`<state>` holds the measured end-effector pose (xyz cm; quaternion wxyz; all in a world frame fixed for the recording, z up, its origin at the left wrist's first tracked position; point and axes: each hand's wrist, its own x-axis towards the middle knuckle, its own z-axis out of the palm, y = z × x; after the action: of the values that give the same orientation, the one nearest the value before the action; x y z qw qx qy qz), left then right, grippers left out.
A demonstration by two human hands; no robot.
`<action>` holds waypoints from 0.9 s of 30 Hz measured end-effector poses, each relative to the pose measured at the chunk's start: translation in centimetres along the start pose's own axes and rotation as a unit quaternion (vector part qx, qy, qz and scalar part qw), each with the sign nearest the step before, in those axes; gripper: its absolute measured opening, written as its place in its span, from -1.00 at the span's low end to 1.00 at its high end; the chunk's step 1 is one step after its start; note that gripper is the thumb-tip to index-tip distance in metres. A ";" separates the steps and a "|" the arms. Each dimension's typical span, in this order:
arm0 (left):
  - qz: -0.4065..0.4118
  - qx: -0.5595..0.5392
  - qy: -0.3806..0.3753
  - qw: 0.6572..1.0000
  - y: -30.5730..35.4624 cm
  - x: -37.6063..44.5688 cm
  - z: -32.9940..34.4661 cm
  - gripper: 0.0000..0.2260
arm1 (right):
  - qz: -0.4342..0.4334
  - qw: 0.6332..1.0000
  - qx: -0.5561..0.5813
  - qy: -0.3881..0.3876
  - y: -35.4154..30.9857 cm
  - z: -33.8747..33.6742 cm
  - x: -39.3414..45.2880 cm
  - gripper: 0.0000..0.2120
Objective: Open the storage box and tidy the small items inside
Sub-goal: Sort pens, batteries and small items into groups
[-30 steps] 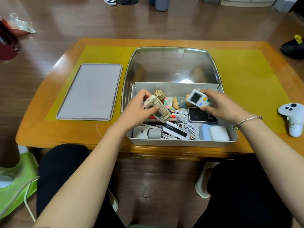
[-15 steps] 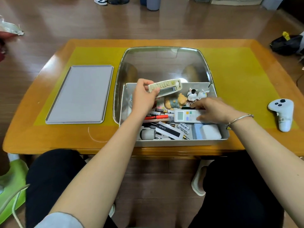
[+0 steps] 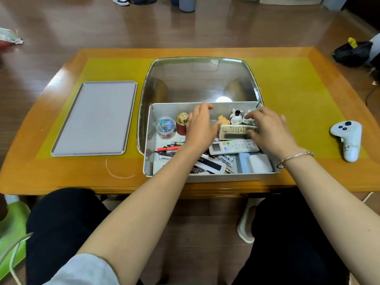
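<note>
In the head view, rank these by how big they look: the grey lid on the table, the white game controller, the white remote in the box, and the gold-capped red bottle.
Largest to smallest, as they look:
1. grey lid
2. white remote, partly covered by the right hand, and game controller: too alike to rank
3. gold-capped red bottle

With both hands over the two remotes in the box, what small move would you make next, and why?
Probably nudge the beige remote down until it sits parallel against the white remote. Both hands, left and right, are already at it, and it lies loose beside the figurines, not yet lined up neatly.
</note>
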<state>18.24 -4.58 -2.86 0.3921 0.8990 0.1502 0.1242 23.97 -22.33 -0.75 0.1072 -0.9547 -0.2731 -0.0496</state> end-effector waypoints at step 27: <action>0.041 0.226 -0.252 0.940 -5.5 -3.7 -8.1 -0.62 | -0.143 0.963 0.010 -0.229 -7.7 3.2 -0.4 -0.54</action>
<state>11.13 2.98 -1.96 0.1983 0.9712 0.0335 -0.1282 19.65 -15.43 -2.57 0.0428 -0.8904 -0.4248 0.1578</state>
